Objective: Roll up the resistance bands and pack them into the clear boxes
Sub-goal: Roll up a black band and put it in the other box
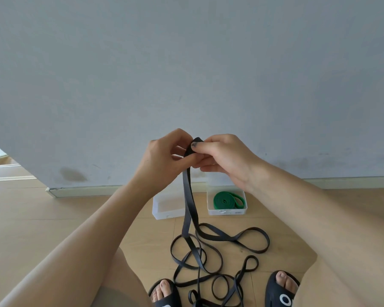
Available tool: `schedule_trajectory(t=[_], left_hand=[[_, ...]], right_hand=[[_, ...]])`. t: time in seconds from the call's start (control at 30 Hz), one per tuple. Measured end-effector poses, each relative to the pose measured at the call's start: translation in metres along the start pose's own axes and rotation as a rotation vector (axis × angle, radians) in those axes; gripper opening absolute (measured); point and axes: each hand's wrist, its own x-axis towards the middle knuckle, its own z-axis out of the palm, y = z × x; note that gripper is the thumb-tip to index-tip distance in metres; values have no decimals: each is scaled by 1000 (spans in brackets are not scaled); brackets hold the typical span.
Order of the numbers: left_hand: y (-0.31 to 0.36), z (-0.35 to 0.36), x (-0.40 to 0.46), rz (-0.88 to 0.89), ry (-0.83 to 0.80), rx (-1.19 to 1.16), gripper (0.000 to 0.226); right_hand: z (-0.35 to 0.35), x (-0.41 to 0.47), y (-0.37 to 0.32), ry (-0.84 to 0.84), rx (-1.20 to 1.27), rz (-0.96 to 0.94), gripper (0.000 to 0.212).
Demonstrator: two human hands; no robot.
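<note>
We note left hand (164, 155) and right hand (222, 158) fingers curled, pinching the black band's (190, 196) top end; green band (228, 199) lies coiled in right clear box (226, 212).

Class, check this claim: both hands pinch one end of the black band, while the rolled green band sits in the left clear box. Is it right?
Not quite. The head view shows the green band in the right clear box; the left clear box holds no band. Both the left hand and right hand do pinch the black band.

Light wooden floor (53, 218), two clear boxes below the fingers (187, 161), left box (162, 207) holding nothing, right box (226, 211) holding a coiled green band (227, 199), black band (220, 251) in loose loops nearer, two black sandals (282, 291) nearest
</note>
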Motion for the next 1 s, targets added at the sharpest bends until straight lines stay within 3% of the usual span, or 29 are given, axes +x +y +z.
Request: schedule_trajectory(t=[0.23,0.37,0.6,0.7,0.87,1.0], left_hand=[[-5,-1,3,34,-3,74,18],[-11,-2,3,73,-29,151,20],[-8,-2,1,93,-28,128,21],[-9,-5,2,149,-16,249,23],[-7,-5,2,34,-31,202,12],[-7,-1,1,43,-44,197,12]], right_hand=[[-6,2,-3,-66,42,81,29],[-3,3,-1,-19,20,74,35],[-8,5,-3,29,107,25,20],[-6,4,-3,54,144,28,20],[-3,5,0,94,160,8,18],[-5,6,-1,23,259,45,17]])
